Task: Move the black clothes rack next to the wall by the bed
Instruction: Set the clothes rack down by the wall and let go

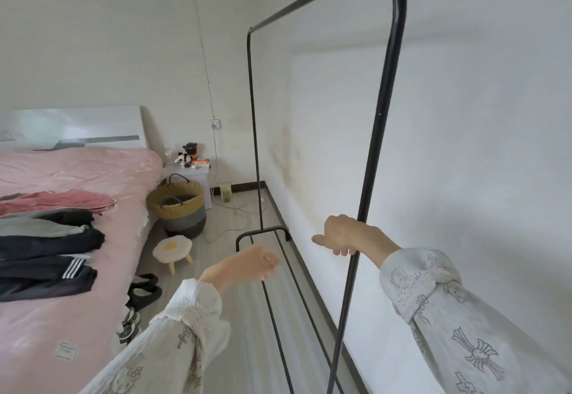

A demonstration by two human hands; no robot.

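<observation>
The black clothes rack [378, 121] stands upright along the white wall [464, 146] on the right, its bare top bar overhead and its two low rails running along the floor. My right hand [346, 236] is wrapped around the near upright post at about waist height. My left hand [247, 265] hovers free over the low rails, fingers loosely curled, holding nothing. The bed [77, 177] with a pink cover lies to the left, across a strip of floor from the rack.
Folded dark and pink clothes [46, 245] lie on the bed. A woven basket [178, 208], a small egg-shaped stool [172, 249], shoes [144, 293] and a cable [229, 229] sit on the floor between bed and rack. A white nightstand [198, 177] stands in the corner.
</observation>
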